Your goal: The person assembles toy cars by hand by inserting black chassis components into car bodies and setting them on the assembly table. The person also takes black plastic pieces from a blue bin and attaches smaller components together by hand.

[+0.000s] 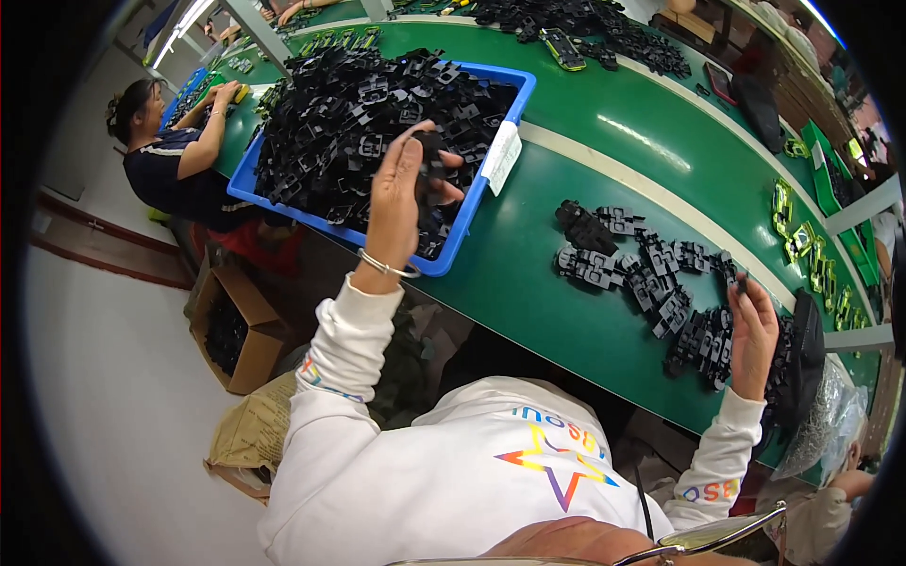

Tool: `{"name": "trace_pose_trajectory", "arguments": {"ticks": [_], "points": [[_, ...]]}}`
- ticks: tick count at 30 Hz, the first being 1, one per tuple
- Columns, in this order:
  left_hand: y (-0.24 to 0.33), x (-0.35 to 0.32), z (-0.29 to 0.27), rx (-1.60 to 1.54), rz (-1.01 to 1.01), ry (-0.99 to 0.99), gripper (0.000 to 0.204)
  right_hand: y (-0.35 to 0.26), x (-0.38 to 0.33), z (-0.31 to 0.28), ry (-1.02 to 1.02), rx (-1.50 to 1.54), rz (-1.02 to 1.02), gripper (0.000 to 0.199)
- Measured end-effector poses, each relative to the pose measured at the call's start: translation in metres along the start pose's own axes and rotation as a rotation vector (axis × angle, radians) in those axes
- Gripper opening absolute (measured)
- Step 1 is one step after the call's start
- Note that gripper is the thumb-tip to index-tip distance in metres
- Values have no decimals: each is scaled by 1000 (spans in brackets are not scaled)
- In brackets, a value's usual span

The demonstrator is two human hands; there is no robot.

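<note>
A blue bin [459, 247] on the green workbench is heaped with small black plastic parts [377, 90]. Over the bin's right half, my left hand [401, 184] has its fingers curled round a black plastic part [429, 151]. On the bench to the right lie rows of black plastic parts [651, 283], set close together. My right hand [753, 330] is at the right end of these rows, its fingertips closed on a small black part [741, 283] that is partly hidden by the fingers.
Beyond the bench's pale strip lies a loose pile of black parts [604, 38]. Yellow-green parts [821, 274] lie at the far right, near a clear plastic bag [821, 424]. A co-worker [170, 160] sits at the left. A cardboard box [241, 330] stands below the bench.
</note>
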State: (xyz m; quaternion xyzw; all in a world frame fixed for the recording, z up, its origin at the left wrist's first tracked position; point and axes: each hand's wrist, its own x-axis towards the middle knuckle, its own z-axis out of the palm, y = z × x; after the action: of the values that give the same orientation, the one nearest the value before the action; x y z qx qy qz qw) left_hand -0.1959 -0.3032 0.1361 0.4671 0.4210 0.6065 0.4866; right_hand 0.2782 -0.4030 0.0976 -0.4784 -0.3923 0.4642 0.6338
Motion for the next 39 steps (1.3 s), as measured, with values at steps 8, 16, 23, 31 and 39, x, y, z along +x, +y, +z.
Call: {"name": "trace_pose_trajectory", "arguments": {"ticks": [8,16,23,31,39], "points": [[-29,-38,90,-502,-474,-334,35,-10,-6,124,-263,-157,-14,18],[-61,-61,126,-643,-570,-296,29,13,-22,160,-314,-56,123,21],[-60,-77,134,-587,-614,-169,18,22,-27,159,-190,-221,232,16],[-59,-79,134,-602,-590,-156,16,16,-21,156,-216,-256,179,15],[-60,-86,137,-613,-521,-197,21,11,-19,156,-215,-225,222,15]]}}
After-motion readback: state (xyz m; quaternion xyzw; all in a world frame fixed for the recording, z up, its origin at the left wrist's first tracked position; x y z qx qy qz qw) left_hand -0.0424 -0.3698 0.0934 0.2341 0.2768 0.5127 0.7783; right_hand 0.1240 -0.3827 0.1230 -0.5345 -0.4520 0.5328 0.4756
